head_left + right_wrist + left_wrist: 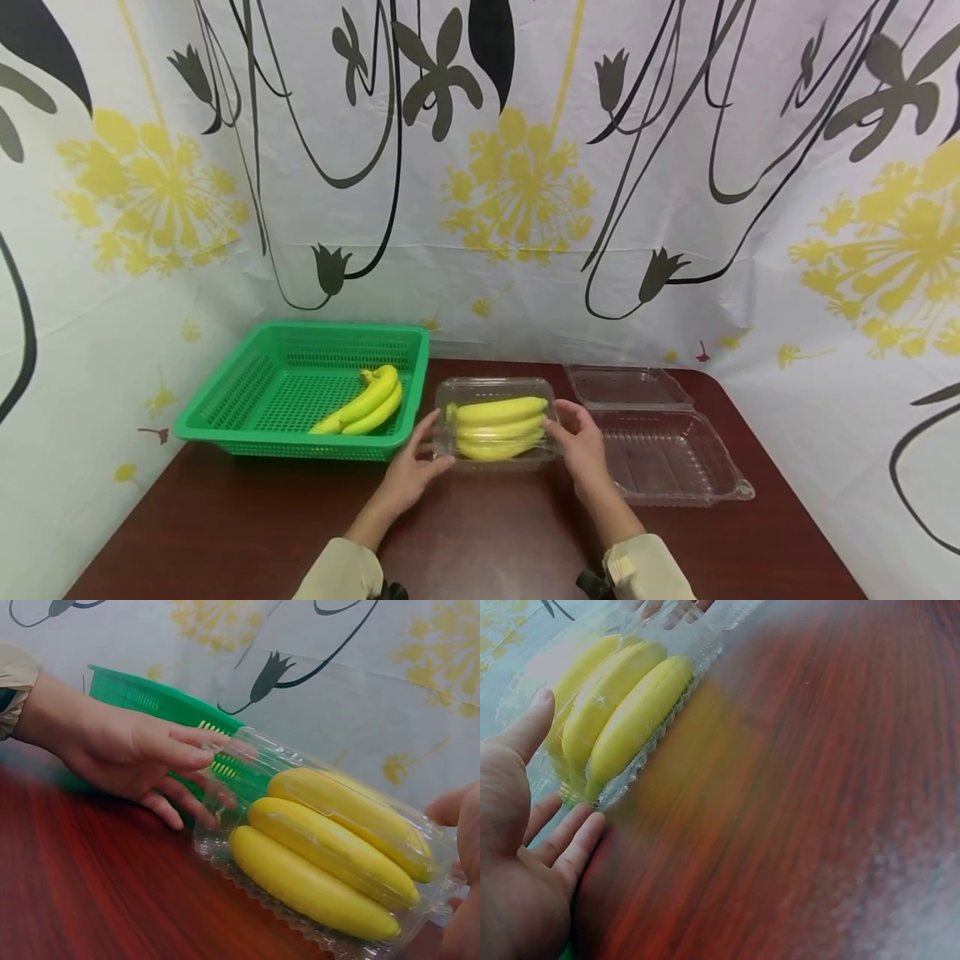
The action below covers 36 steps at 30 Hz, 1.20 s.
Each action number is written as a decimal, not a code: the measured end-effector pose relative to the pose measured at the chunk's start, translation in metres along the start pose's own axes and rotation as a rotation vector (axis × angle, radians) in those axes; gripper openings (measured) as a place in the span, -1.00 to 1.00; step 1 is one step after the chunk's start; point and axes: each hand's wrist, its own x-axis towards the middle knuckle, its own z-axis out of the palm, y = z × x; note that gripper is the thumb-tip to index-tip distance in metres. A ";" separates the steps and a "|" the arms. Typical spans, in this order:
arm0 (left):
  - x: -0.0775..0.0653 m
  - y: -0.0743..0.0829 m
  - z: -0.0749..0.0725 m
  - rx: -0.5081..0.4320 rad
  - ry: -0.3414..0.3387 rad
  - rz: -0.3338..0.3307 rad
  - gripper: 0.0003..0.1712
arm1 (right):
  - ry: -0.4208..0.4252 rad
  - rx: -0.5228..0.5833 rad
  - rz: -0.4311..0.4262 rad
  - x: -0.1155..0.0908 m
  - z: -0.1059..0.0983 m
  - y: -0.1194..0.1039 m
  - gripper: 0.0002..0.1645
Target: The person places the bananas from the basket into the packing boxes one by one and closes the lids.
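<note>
A clear plastic clamshell box (497,385) with its lid down encloses a bunch of yellow bananas (498,429) in front of me. At its left end, my left hand (411,471) holds the box, thumb toward the near side and fingers spread around the corner. Opposite, my right hand (583,446) grips the right end with the thumb over the lid. From the left wrist, the left fingertips (585,825) show right at the ribbed bottom rim. In the right wrist view, several bananas (315,881) lie side by side under the shiny plastic.
A green perforated basket (300,446) stands at the left with more bananas (367,404) in it. Another clear clamshell (667,458) lies spread open at the right, its lid (630,387) toward the back. A patterned curtain (480,317) hangs behind the dark red-brown table (487,533).
</note>
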 end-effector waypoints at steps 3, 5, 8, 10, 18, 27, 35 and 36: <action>0.001 0.001 -0.002 -0.006 -0.009 -0.010 -0.13 | 0.016 -0.009 -0.003 0.000 0.002 0.004 -0.46; 0.001 0.003 -0.002 -0.014 -0.015 -0.020 -0.17 | 0.025 -0.006 -0.006 0.000 0.004 0.007 -0.47; 0.002 0.005 -0.003 -0.026 -0.018 -0.021 -0.30 | 0.036 0.003 -0.015 0.000 0.004 0.009 -0.47; 0.002 0.006 -0.002 -0.035 -0.011 -0.022 -0.37 | 0.040 0.010 -0.022 0.000 0.004 0.011 -0.47; 0.003 0.010 -0.002 -0.112 0.012 -0.103 -0.34 | 0.058 0.021 -0.050 0.000 0.005 0.015 -0.47; 0.005 0.013 -0.002 -0.154 -0.004 -0.192 -0.28 | 0.074 0.009 -0.062 -0.002 0.006 0.017 -0.46; 0.005 0.015 0.001 -0.165 0.010 -0.220 -0.27 | 0.114 -0.032 -0.025 -0.003 0.006 0.018 -0.49; 0.005 0.015 0.001 -0.168 0.012 -0.222 -0.27 | 0.117 -0.032 -0.017 -0.003 0.006 0.018 -0.49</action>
